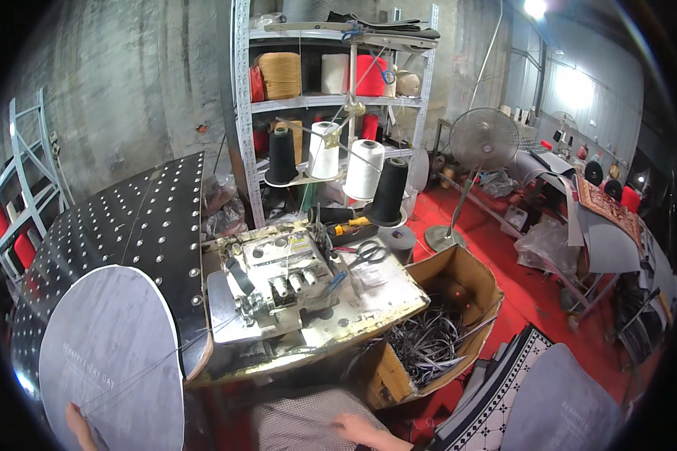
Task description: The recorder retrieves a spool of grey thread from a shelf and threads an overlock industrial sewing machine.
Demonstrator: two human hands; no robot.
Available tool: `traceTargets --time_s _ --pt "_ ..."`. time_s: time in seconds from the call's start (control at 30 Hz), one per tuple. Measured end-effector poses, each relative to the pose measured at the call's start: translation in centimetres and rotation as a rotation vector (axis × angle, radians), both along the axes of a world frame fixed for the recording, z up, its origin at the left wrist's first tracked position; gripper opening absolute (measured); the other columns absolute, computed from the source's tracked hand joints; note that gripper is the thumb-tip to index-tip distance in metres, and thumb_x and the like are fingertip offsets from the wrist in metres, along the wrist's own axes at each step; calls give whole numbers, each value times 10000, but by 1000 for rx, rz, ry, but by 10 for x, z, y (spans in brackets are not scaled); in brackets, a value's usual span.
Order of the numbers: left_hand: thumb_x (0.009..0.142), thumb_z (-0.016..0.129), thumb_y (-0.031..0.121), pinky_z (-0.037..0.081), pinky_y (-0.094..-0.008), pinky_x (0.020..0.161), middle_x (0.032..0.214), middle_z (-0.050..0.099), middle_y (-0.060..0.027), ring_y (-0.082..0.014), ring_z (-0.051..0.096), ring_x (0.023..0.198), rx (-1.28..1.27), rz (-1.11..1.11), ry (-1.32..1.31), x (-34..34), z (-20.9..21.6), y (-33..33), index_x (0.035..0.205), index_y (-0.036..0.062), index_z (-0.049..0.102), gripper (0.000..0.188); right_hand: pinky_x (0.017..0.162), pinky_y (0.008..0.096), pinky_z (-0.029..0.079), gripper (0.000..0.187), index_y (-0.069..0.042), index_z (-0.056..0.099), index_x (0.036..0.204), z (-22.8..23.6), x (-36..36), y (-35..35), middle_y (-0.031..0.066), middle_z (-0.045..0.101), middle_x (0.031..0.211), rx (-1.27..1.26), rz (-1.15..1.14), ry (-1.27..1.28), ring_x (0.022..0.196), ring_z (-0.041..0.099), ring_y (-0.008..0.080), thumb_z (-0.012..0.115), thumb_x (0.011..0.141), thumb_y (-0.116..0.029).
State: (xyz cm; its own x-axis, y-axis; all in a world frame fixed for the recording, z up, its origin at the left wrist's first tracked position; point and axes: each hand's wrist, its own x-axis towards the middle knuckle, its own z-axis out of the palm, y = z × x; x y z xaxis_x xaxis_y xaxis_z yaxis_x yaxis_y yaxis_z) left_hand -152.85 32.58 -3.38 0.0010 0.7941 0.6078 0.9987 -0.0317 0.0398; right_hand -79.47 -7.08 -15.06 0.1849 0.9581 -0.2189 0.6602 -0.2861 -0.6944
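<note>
My left hand is at the lower left, over the face of a grey oval mat with light printing. Its fingers look pinched on dark threads that stretch from the sewing machine across the mat. Below the machine's table, my right hand lies flat on a grey textured piece with a fine grid pattern, its fingers stretched leftward. The machine stands on a worn white table, where scissors and a blue-handled tool lie.
Black and white thread cones stand behind the machine. A studded black panel adjoins it on the left. Right of the table, a cardboard box holds tangled trimmings. Stacked mats lie at lower right; a standing fan is beyond.
</note>
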Motion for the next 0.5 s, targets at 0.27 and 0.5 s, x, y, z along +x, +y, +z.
traceTargets --time_s 0.27,0.5 --pt "819 464 -5 462 -345 735 947 564 -131 -264 559 828 -217 144 -277 -33 2 -15 967 -15 545 169 871 419 480 340 -129 643 1112 17 1 0 124 622 1081 39 0 0 1000 590 322 525 796 -169" --pt "904 461 142 479 -378 748 914 626 -190 -314 577 807 -251 258 -374 -44 5 -51 1008 -44 585 247 857 430 483 326 -139 656 1090 26 -1 3 129 616 1059 -49 11 -67 978 594 332 507 802 -169"
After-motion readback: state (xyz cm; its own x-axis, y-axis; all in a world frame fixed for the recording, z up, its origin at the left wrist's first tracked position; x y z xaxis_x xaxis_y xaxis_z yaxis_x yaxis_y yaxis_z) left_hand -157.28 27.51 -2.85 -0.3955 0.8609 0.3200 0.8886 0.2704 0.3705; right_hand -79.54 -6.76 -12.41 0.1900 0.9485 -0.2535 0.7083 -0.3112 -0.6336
